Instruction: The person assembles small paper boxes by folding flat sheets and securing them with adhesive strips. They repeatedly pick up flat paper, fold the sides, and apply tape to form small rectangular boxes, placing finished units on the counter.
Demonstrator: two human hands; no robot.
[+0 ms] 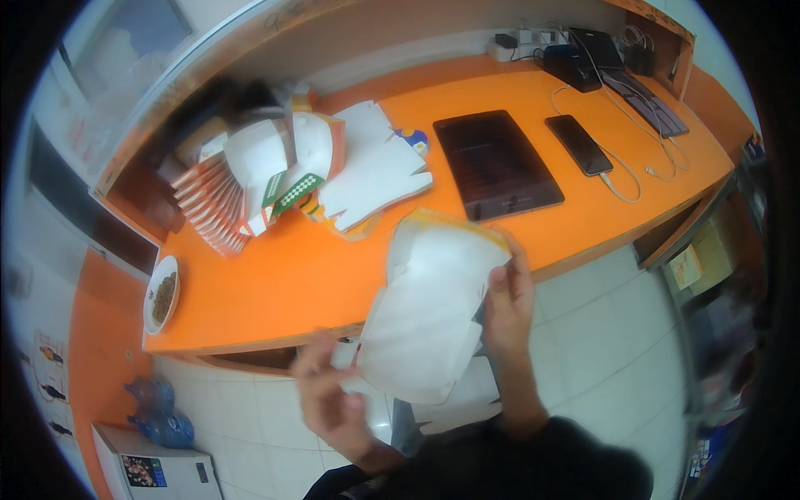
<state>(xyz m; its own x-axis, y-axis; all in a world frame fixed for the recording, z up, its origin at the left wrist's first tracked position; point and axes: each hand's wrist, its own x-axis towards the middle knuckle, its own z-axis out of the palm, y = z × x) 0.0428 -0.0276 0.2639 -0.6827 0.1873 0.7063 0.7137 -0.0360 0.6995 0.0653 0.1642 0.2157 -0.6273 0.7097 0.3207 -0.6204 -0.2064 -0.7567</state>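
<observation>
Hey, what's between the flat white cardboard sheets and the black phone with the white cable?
In the head view, a black rectangular tablet lies between the white sheets and the phone; a blue rounded piece pokes out from the sheets toward the tablet.

The carton (429,308) is white, yellow-edged; the desk (275,292) orange; the tablet (498,167) black.

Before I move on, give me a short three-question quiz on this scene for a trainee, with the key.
1. Which hand grips the white carton: A, left; B, right?
2. True or false: the tablet lies to the left of the phone.
3. Fill in: the bowl stands at the ____ end of the orange desk.

Key: 1. B, the right hand. 2. True. 3. Left.
</observation>
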